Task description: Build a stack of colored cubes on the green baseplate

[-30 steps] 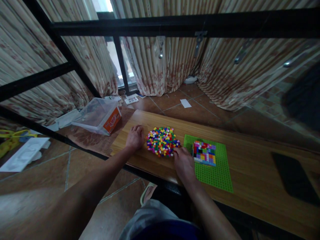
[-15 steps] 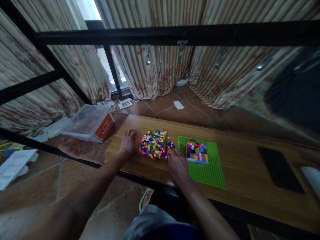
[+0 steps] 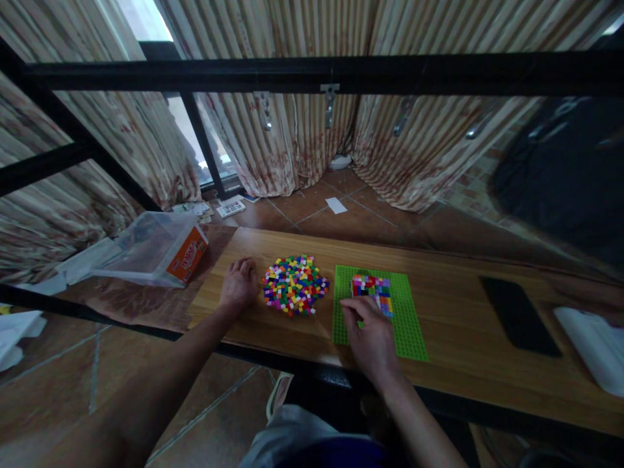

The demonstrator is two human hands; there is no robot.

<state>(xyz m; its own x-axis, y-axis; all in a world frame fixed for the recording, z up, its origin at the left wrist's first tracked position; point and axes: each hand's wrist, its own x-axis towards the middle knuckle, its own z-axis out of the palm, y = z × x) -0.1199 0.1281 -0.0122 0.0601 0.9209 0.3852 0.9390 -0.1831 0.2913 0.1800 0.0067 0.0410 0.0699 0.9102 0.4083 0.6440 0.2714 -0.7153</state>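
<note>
So, right hand (image 3: 373,338) over baseplate (image 3: 410,331)

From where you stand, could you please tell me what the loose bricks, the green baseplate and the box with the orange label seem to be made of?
Loose bricks: probably smooth plastic, judging by bright, uniform colours. Green baseplate: likely moulded plastic, rather matte, with even rows of studs. Box: apparently clear plastic, slightly cloudy, since the surroundings show through; its orange label could be paper or film.

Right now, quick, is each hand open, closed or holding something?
Left hand: loosely curled beside the brick pile; any grip cannot be told.
Right hand: partly curled over the green baseplate; whether it holds anything cannot be told.
</note>
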